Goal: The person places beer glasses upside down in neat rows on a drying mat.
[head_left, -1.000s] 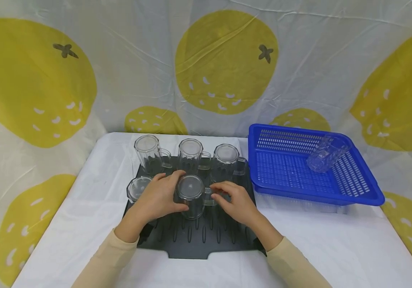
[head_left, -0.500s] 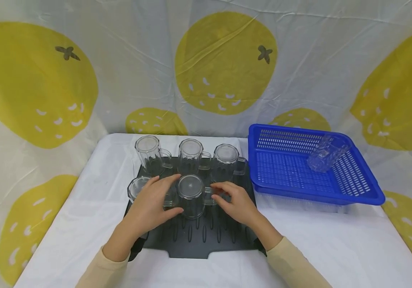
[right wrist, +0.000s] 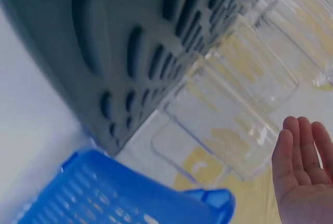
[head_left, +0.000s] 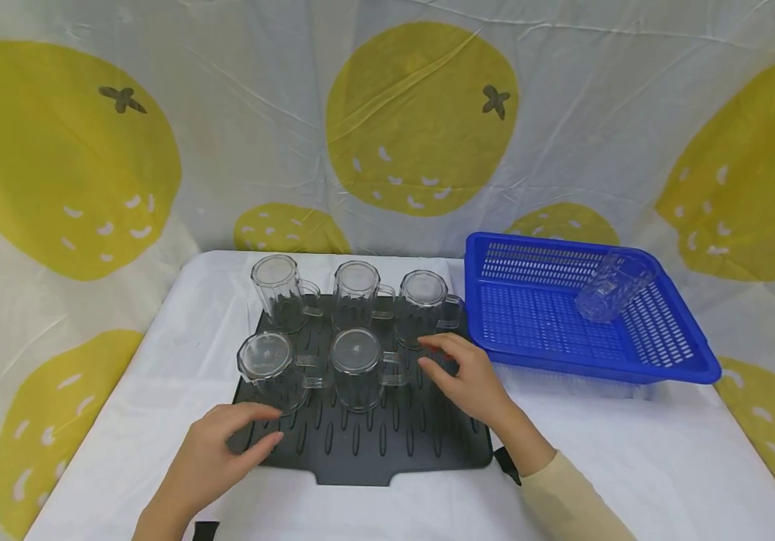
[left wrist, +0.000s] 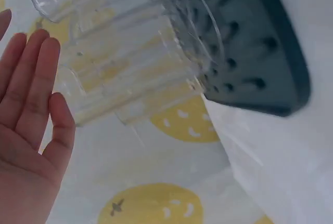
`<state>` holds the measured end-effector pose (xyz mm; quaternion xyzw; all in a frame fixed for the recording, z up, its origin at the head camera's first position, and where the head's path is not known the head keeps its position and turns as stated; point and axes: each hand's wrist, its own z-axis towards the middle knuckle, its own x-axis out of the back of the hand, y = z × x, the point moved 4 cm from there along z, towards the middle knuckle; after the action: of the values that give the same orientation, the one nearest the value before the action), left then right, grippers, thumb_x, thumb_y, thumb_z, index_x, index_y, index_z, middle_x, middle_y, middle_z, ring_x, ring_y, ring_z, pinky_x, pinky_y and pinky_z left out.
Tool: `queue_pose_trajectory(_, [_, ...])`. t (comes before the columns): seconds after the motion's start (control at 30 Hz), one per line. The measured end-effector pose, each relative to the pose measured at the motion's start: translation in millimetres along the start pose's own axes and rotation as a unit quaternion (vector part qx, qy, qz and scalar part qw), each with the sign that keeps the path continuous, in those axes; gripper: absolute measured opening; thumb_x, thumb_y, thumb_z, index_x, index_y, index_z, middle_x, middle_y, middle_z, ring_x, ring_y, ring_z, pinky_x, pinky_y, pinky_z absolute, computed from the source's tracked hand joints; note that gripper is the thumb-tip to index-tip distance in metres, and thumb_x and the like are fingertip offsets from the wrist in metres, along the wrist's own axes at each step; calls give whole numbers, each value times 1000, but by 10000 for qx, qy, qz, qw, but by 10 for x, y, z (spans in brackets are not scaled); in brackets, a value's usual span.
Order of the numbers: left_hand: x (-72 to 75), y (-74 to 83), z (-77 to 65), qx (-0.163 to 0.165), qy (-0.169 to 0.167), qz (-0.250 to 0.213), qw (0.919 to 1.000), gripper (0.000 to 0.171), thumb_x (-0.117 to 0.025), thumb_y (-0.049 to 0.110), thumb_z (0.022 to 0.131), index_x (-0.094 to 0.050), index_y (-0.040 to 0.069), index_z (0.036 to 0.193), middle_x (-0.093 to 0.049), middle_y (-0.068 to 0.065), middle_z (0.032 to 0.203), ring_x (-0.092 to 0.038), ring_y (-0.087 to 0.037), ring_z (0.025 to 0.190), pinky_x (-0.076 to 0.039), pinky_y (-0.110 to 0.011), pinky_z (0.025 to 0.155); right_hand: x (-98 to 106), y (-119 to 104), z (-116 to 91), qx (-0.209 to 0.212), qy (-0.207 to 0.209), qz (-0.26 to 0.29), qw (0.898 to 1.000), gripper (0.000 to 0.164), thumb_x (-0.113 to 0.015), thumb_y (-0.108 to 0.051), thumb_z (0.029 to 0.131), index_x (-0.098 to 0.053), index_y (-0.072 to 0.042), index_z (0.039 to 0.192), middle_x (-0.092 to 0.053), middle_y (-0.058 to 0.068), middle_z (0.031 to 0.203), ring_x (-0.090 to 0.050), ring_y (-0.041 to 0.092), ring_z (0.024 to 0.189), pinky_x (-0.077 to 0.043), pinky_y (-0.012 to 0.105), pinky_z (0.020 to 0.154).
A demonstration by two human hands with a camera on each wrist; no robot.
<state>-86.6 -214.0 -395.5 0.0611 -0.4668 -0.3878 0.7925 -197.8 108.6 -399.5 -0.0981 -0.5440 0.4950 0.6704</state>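
Observation:
Several clear glass mugs stand upside down on a black drying mat (head_left: 373, 458) in two rows, handles to the right. In the front row are a left mug (head_left: 267, 359) and a middle mug (head_left: 357, 361). My left hand (head_left: 214, 447) hovers at the mat's left front edge, fingers relaxed and holding nothing. The left wrist view shows its straight fingers (left wrist: 39, 73) apart from the glass. To the right of the middle mug's handle my right hand (head_left: 471, 379) hangs in the air, empty, near the back-right mug (head_left: 424, 297).
A blue plastic basket (head_left: 583, 368) stands at the right of the white-covered table (head_left: 603, 451), next to the mat. One glass mug (head_left: 613, 289) lies on its side in it. Behind hangs a lemon-print curtain (head_left: 252, 113).
My left hand has let go of the middle front mug and drawn back to the lower left. The right hand has shifted right, away from that mug's handle.

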Motion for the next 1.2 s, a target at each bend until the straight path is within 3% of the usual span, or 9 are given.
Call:
queue_pose_trajectory(0.13, [21,-249,-147,1055,-467,662,9911,32,-88,12,69,-72,16,97,-71,7,94,-67,-17,87,-53,-35,77,213,-29,-9,250,439,-112,9987,28,-72,-6,88,-69,-6,117,-69,6,110,-63,21,97,-55,46,79])
queue_pose_trajectory(0.23, [4,-434,-229,1939,-925,900,9725,41,-85,17,75,-68,6,111,-69,-8,107,-65,-31,101,-51,-48,85,382,-38,-16,376,732,-236,9963,27,-72,-2,86,-70,-5,113,-70,4,105,-64,20,93,-55,44,75])
queue_pose_trajectory(0.33, [-73,-581,-286,2375,-1368,805,9583,62,-81,25,80,-55,-3,128,-58,-23,128,-54,-43,118,-43,-57,95,562,-19,-18,395,995,-376,9935,27,-72,2,85,-71,-3,111,-70,4,101,-64,20,91,-55,32,76])
queue_pose_trajectory(0.5, [-282,-695,-340,2470,-1979,637,9464,92,-73,45,85,-31,-14,143,-29,-35,148,-34,-53,131,-34,-65,100,922,3,-10,279,1369,-563,9886,26,-70,6,85,-71,1,110,-70,9,101,-63,16,91,-46,11,80])
queue_pose_trajectory(0.8, [-410,-718,-424,2663,-2630,501,9260,106,-68,55,85,-21,-19,145,-13,-38,152,-16,-55,138,-26,-72,99,1649,73,92,127,1786,-1180,9767,21,-67,4,88,-70,6,109,-69,18,102,-51,-13,92,-42,5,79])
queue_pose_trajectory(0.87, [-422,-726,-438,2658,-2723,458,9237,106,-67,55,86,-20,-18,145,-11,-38,152,-14,-55,138,-27,-73,98,1798,136,123,-141,1837,-1262,9748,20,-66,-2,92,-70,4,110,-69,15,100,-51,-14,90,-41,5,78])
queue_pose_trajectory(1.07, [-439,-752,-463,2630,-2878,503,9195,101,-64,54,88,-21,-16,147,-13,-37,153,-14,-56,138,-28,-73,97,2205,413,238,-1123,1966,-1248,9660,29,-61,-18,97,-68,4,115,-58,-25,92,-51,-13,82,-40,6,71])
queue_pose_trajectory(1.13, [-440,-758,-466,2607,-2887,580,9194,100,-64,53,89,-22,-16,146,-15,-37,152,-16,-56,138,-29,-72,96,2316,530,273,-1455,2004,-1371,9591,33,-60,-22,98,-67,4,117,-59,-23,90,-50,-12,80,-39,8,70])
queue_pose_trajectory(1.2, [-440,-765,-466,2599,-2908,665,9184,99,-63,53,89,-23,-17,146,-16,-38,152,-16,-56,137,-31,-72,95,2400,646,298,-1896,1933,-1545,9502,37,-56,-26,99,-66,4,119,-64,-8,95,-51,-3,83,-41,15,71])
